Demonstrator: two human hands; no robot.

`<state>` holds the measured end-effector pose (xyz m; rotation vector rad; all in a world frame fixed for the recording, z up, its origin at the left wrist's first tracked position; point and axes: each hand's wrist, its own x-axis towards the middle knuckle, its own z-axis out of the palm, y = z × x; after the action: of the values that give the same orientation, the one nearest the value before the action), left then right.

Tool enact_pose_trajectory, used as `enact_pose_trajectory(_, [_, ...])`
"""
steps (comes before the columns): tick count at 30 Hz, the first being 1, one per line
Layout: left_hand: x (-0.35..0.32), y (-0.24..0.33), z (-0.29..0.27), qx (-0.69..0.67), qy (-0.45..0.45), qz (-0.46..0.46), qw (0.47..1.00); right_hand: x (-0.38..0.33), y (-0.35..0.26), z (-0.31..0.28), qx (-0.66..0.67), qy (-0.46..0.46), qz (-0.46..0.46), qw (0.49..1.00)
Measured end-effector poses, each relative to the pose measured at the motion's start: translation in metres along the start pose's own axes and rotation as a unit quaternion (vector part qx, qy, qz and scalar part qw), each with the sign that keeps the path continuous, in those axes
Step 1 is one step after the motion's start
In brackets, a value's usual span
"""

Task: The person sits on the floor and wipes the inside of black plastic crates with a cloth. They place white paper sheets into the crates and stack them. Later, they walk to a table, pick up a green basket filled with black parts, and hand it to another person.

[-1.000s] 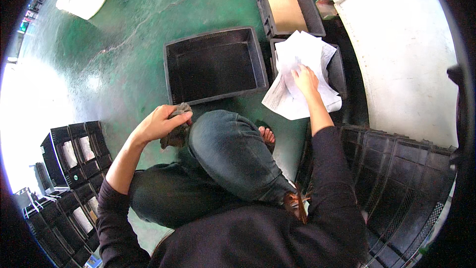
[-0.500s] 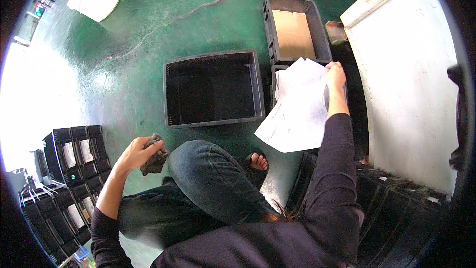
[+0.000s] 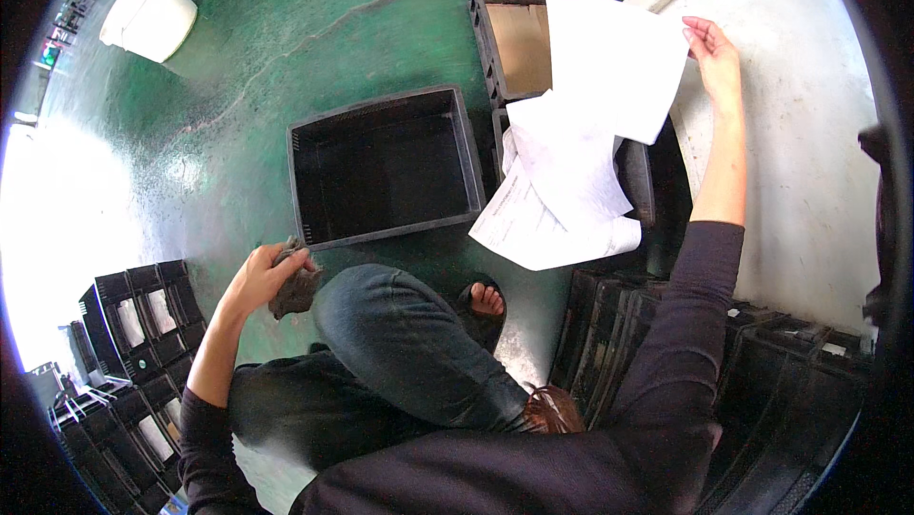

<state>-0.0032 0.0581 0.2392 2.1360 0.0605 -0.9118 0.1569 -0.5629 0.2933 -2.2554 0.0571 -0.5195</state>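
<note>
My right hand [image 3: 712,44] pinches the right edge of a white sheet of paper [image 3: 609,58] and holds it up at the right. Under and below that sheet, several printed papers [image 3: 557,191] lie fanned over a black crate, which they mostly cover. In my left hand [image 3: 255,279], beside my left knee, is a crumpled dark grey rag [image 3: 295,288]. A black plastic crate [image 3: 386,168] with bare inner walls stands on the floor in front of me. Behind the papers, another black crate [image 3: 481,44] has a cardboard sheet [image 3: 522,53] in it.
A white bucket [image 3: 149,15] stands on the green floor at the far left. Black crates are stacked at the lower left [image 3: 143,325] and lower right [image 3: 781,391]. A whitish upright panel [image 3: 800,153] borders the right side.
My right hand has moved up and to the right, lifting one sheet away from the other papers. My left hand keeps the rag in about the same place. The view has shifted slightly.
</note>
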Motion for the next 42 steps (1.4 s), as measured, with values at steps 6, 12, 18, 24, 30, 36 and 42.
enact_pose_trajectory(6, [-0.003, 0.003, -0.006, 0.007, 0.026, 0.053, 0.998, -0.104, -0.125, 0.123, 0.174, -0.093, 0.031, 0.980])
enact_pose_trajectory(12, [-0.022, 0.002, -0.013, -0.002, 0.050, 0.074, 0.996, -0.236, -0.153, 0.338, -0.101, -0.347, 0.022, 0.932])
enact_pose_trajectory(18, [-0.045, -0.004, -0.022, -0.024, 0.074, 0.057, 0.995, -0.273, -0.141, 0.448, 0.043, -0.445, -0.002, 0.895])
enact_pose_trajectory(24, [-0.057, -0.004, -0.027, -0.036, 0.071, 0.031, 0.996, -0.255, -0.109, 0.447, -0.341, -0.308, -0.061, 0.886])
enact_pose_trajectory(30, [-0.056, -0.001, -0.025, -0.048, 0.087, 0.065, 0.993, -0.243, -0.092, 0.457, -0.278, -0.463, 0.089, 0.837])
enact_pose_trajectory(36, [-0.053, 0.000, -0.024, -0.019, 0.084, 0.036, 0.996, -0.239, -0.094, 0.475, -0.312, -0.494, 0.060, 0.809])
enact_pose_trajectory(42, [-0.052, 0.001, -0.021, -0.014, 0.089, 0.040, 0.995, -0.233, -0.097, 0.457, -0.300, -0.450, 0.019, 0.841])
